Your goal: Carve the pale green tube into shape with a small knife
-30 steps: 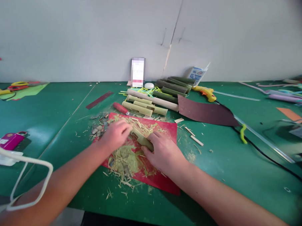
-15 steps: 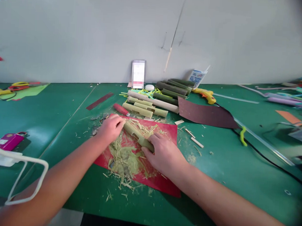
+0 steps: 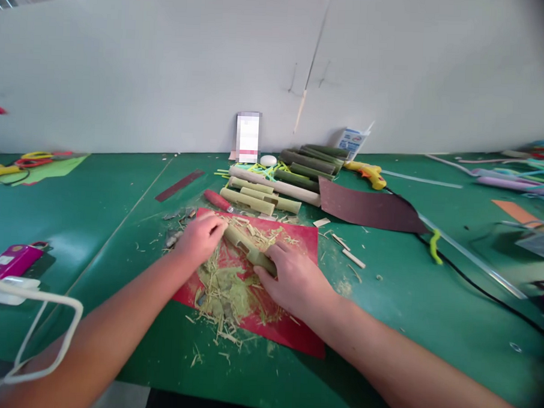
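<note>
A pale green bamboo tube [image 3: 244,243] with a notch cut in its side lies slantwise over a red sheet [image 3: 304,238]. My right hand [image 3: 291,271] is wrapped round its near right end. At the far left end, my left hand [image 3: 201,237] is closed in a pinch; whatever sits between its fingertips is too small or hidden to make out. Shavings and pale dust [image 3: 230,286] cover much of the sheet below the tube. Just beyond my left hand lies a tool with a red handle [image 3: 217,200].
Several bamboo pieces [image 3: 249,201] lie behind the sheet, beside dark sandpaper [image 3: 371,208]. A yellow glue gun [image 3: 367,174] with a black cord is to the right. A phone [image 3: 248,137] leans on the wall. A white wire frame [image 3: 75,322] crosses my left forearm.
The view has tipped up slightly. Both hands and the bamboo tube keep nearly the same position and grip.
</note>
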{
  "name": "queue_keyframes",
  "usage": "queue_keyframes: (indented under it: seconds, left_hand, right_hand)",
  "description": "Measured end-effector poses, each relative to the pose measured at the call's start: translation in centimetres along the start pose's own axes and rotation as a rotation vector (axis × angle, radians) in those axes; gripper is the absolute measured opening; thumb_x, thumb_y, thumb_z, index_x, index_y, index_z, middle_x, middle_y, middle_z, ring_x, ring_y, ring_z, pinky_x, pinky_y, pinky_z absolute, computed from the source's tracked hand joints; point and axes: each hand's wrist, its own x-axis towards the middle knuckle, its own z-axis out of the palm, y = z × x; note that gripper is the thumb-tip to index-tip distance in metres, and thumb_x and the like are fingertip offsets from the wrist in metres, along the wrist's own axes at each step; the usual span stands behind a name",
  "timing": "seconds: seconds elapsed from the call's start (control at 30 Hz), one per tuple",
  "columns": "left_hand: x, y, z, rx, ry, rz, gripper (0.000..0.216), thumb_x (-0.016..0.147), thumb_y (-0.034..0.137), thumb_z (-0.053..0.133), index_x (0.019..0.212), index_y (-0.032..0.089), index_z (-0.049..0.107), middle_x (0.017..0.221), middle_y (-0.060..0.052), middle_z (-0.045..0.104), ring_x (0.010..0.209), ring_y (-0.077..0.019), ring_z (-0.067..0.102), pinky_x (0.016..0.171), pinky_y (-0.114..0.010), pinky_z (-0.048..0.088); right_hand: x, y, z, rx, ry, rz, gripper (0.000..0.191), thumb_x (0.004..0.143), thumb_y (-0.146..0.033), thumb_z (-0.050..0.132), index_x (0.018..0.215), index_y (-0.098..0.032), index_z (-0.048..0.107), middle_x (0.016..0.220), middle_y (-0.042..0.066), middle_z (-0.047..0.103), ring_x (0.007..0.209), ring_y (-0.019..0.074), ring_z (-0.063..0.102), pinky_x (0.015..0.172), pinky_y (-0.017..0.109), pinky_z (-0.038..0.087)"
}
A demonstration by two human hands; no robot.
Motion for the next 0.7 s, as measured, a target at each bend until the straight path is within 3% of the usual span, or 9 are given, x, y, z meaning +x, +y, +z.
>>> queue_keyframes:
  seconds: [0.17, 0.27, 0.4, 0.53, 0.63, 0.7]
  left_hand:
    - [0.19, -0.51, -0.06, -0.052, -0.088, -0.006, 0.02, 0.089, 0.023, 0.048, 0.077, 0.016, 0.062, 0.072, -0.003, 0.057, 0.069, -0.0132, 0.054, 0.066, -0.024, 0.042]
    - [0.48, -0.94, -0.27, 0.023, 0.024, -0.043, 0.023, 0.087, 0.023, 0.049, 0.07, 0.015, 0.061, 0.068, -0.003, 0.057, 0.067, -0.0146, 0.053, 0.067, -0.026, 0.042]
    - [0.65, -0.87, -0.33, -0.019, -0.061, -0.005, 0.022, 0.089, 0.024, 0.046, 0.076, 0.016, 0.062, 0.072, -0.003, 0.059, 0.069, -0.0139, 0.054, 0.067, -0.025, 0.043]
    - [0.62, -0.59, -0.35, 0.048, -0.002, -0.019, 0.024, 0.088, 0.024, 0.047, 0.07, 0.016, 0.06, 0.067, -0.003, 0.056, 0.066, -0.0141, 0.052, 0.065, -0.026, 0.041]
    - [0.44, -0.51, -0.39, -0.015, -0.102, -0.005, 0.024, 0.089, 0.023, 0.045, 0.073, 0.016, 0.06, 0.069, -0.002, 0.057, 0.067, -0.0132, 0.052, 0.065, -0.025, 0.041]
    - [0.37, -0.63, -0.42, -0.009, -0.048, -0.031, 0.025, 0.089, 0.024, 0.047, 0.068, 0.016, 0.059, 0.067, -0.002, 0.056, 0.066, -0.0133, 0.052, 0.064, -0.025, 0.04]
  right_hand:
    - [0.03, -0.04, -0.07, 0.002, -0.011, -0.007, 0.015, 0.081, -0.032, 0.05, 0.075, -0.018, 0.052, 0.08, 0.004, 0.057, 0.069, 0.0152, 0.052, 0.059, 0.027, 0.032]
    - [0.02, -0.12, -0.17, 0.004, -0.005, 0.001, 0.016, 0.081, -0.033, 0.049, 0.075, -0.018, 0.052, 0.08, 0.005, 0.057, 0.07, 0.0156, 0.052, 0.059, 0.027, 0.032]
    - [-0.08, -0.06, -0.16, 0.015, -0.016, -0.004, 0.015, 0.081, -0.032, 0.049, 0.074, -0.018, 0.051, 0.079, 0.004, 0.056, 0.067, 0.0144, 0.051, 0.058, 0.026, 0.032]
    - [-0.13, 0.16, 0.03, 0.029, -0.01, 0.005, 0.016, 0.082, -0.033, 0.049, 0.075, -0.019, 0.051, 0.08, 0.004, 0.055, 0.068, 0.0144, 0.051, 0.058, 0.026, 0.033]
    - [-0.16, 0.23, 0.11, 0.03, -0.011, 0.005, 0.015, 0.081, -0.032, 0.049, 0.075, -0.019, 0.05, 0.079, 0.004, 0.055, 0.068, 0.0146, 0.051, 0.059, 0.026, 0.033]
    - [-0.19, 0.17, 0.07, 0.027, -0.008, 0.017, 0.016, 0.082, -0.033, 0.049, 0.075, -0.019, 0.05, 0.08, 0.004, 0.055, 0.068, 0.0145, 0.051, 0.059, 0.026, 0.033]
